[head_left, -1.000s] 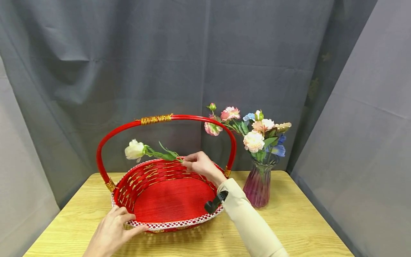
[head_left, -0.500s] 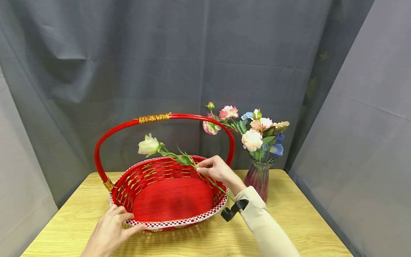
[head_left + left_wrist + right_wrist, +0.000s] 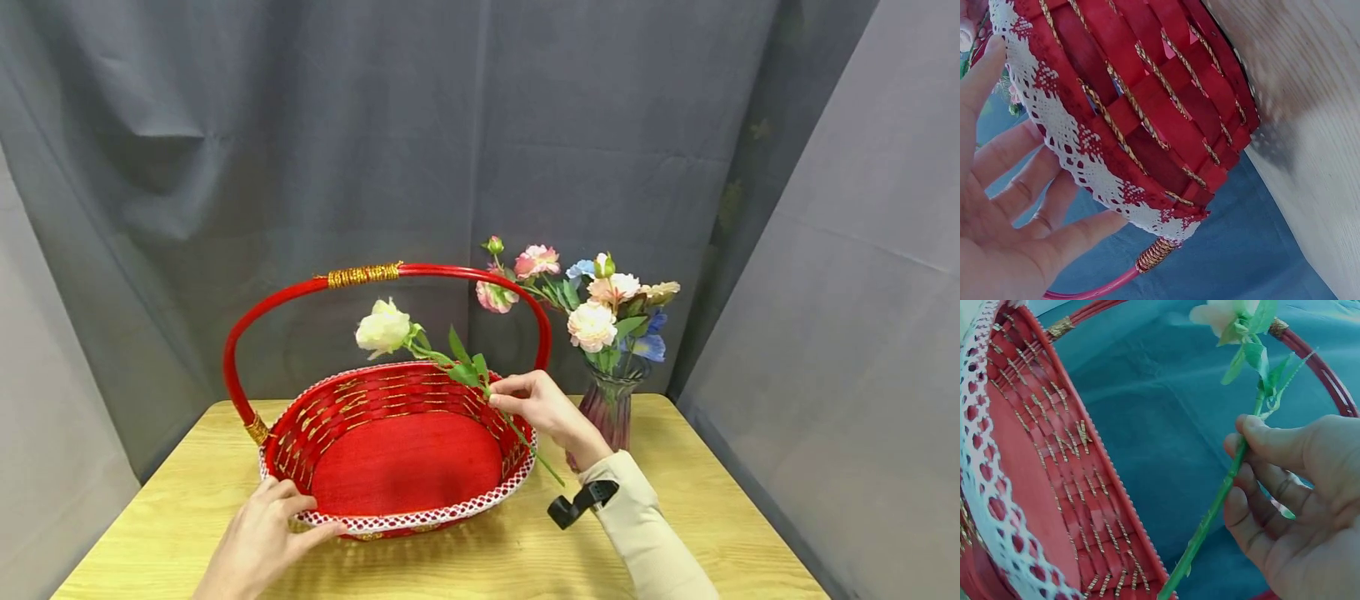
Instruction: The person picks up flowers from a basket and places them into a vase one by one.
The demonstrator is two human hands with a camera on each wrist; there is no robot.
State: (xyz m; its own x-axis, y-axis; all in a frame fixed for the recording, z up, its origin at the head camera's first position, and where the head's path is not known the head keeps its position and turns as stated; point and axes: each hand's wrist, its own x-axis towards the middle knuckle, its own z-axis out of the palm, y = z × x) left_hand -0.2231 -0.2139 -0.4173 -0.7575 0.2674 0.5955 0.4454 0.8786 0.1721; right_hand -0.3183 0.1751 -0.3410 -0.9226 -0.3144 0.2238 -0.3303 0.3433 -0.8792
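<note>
A long-stemmed white flower [image 3: 384,327] with green leaves is held over the right part of the red woven basket [image 3: 405,467]. My right hand [image 3: 547,412] pinches its green stem [image 3: 1204,522] between thumb and fingertips below the leaves. The bloom points left and up, while the stem's lower end slants down to the right past the lace rim. My left hand [image 3: 258,533] holds the basket's white lace rim [image 3: 1063,134] at the front left, with fingers over the inner side. Inside the basket, the red bottom shows bare.
Behind the right hand stands a purple-tinted glass vase [image 3: 609,408] of pink, peach and blue flowers [image 3: 592,325]. The red basket handle [image 3: 288,296], wrapped in gold, arches high. Underneath is a wooden table [image 3: 712,508]; grey cloth [image 3: 360,125] hangs behind.
My right hand has moved right and slightly down, carrying the white flower with it; the flower has tilted so its stem slopes more steeply. My left hand has stayed on the rim.
</note>
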